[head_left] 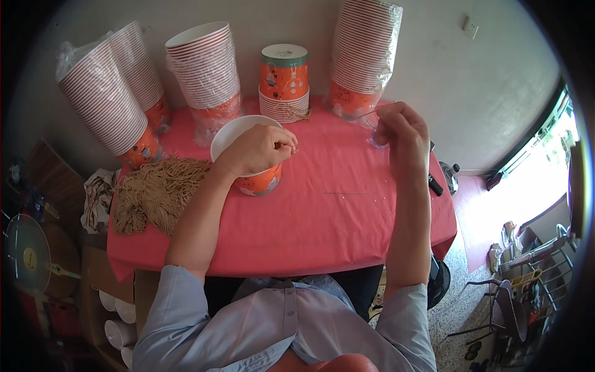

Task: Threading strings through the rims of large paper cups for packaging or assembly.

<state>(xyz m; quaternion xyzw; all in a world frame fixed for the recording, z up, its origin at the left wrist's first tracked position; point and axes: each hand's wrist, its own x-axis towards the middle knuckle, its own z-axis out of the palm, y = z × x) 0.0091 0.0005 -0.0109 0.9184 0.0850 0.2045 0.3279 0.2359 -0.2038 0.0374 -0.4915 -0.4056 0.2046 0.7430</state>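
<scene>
My left hand (pixel 257 149) is closed in a pinch above an orange paper bucket (pixel 259 181) with a white inside. Whatever it pinches is too small to make out. Raised over the table's right side, my right hand (pixel 401 127) pinches a thin dark strand (pixel 367 115) that reaches out leftward from the fingertips. Beneath it, a small clear purplish thing (pixel 376 143) lies partly hidden by the hand. A thin straight piece (pixel 349 193) and a few tiny white bits rest on the red cloth (pixel 297 232).
A heap of tan cords (pixel 162 191) lies at the left. Wrapped bucket stacks (pixel 102 96), (pixel 204 68) and another stack (pixel 365 53) line the wall. An upturned bucket (pixel 284 74) tops a short stack. A black marker-like object (pixel 435 185) sits at the right edge.
</scene>
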